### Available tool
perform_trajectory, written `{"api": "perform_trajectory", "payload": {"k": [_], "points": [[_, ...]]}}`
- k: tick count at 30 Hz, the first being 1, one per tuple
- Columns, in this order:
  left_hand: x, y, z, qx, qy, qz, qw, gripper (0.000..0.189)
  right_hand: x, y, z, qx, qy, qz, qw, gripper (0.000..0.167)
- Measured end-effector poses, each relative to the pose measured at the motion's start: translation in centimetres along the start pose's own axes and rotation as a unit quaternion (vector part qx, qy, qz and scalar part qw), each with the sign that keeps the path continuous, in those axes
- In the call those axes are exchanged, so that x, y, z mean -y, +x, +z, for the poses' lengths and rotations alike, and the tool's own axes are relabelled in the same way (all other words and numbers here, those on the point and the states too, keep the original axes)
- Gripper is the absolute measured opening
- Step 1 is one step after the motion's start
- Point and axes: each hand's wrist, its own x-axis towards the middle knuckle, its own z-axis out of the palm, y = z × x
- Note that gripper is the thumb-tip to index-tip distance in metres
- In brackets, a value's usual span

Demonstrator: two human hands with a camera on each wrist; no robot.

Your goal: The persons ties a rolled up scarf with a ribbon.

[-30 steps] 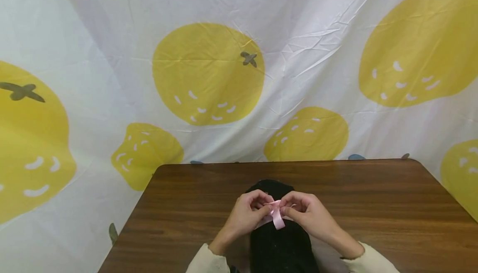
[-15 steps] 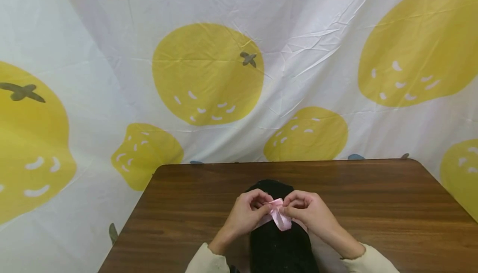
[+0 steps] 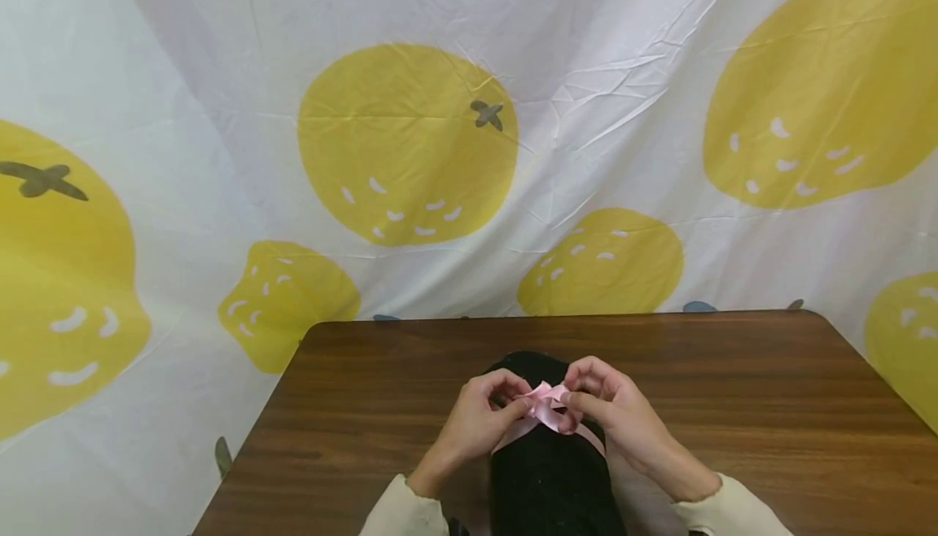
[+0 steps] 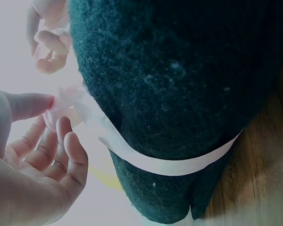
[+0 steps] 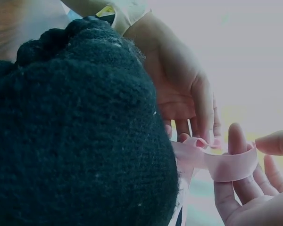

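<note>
A dark knitted bundle [image 3: 553,487] lies lengthwise on the table, banded around its middle by a pink ribbon [image 4: 170,167]. Above it, my left hand [image 3: 476,422] pinches the ribbon at its knot between thumb and fingertips. My right hand [image 3: 626,418] pinches a ribbon loop [image 5: 231,165] between thumb and finger, just to the right of the knot. The right wrist view shows that loop passing around a finger of the right hand [image 5: 254,193]. In the left wrist view, bright light washes out the knot behind the left thumb.
The brown wooden table [image 3: 388,373] has a straight far edge and rounded corners. A white cloth [image 3: 615,47] printed with yellow fruit hangs behind it. Cream sleeves [image 3: 406,511] cover both forearms.
The hanging pink loop has been drawn up and to the right by the right hand, which has opened out slightly. The left hand stays nearly in place at the knot.
</note>
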Motion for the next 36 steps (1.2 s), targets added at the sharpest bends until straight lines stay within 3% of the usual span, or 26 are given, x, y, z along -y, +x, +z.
{"api": "perform_trajectory", "payload": {"k": [5,11,17,22,31,36], "points": [[0.0,0.0,-0.2,0.0,0.0,0.007,1.0,0.008,0.2,0.0,-0.2,0.013,-0.012,-0.012,0.9998,0.015],[0.1,0.0,-0.5,0.001,0.004,0.003,1.0,0.009,0.5,0.0,-0.7,0.026,-0.03,0.004,0.9992,0.018],[0.3,-0.1,-0.9,0.0,0.017,0.005,0.9998,0.016,0.9,0.2,-1.5,0.084,-0.034,0.012,0.9958,0.018],[0.6,-0.1,-1.1,-0.002,0.029,0.006,0.9996,0.018,1.2,0.4,-2.1,0.108,-0.082,0.026,0.9904,0.015],[0.4,-0.2,-1.6,-0.009,0.104,-0.011,0.9945,0.027,1.7,0.5,-2.5,0.075,-0.239,0.114,0.9615,0.016],[0.5,-0.1,-2.1,0.008,0.067,-0.017,0.9976,0.029,2.0,0.5,-2.6,0.083,-0.264,0.123,0.9532,0.017]]}}
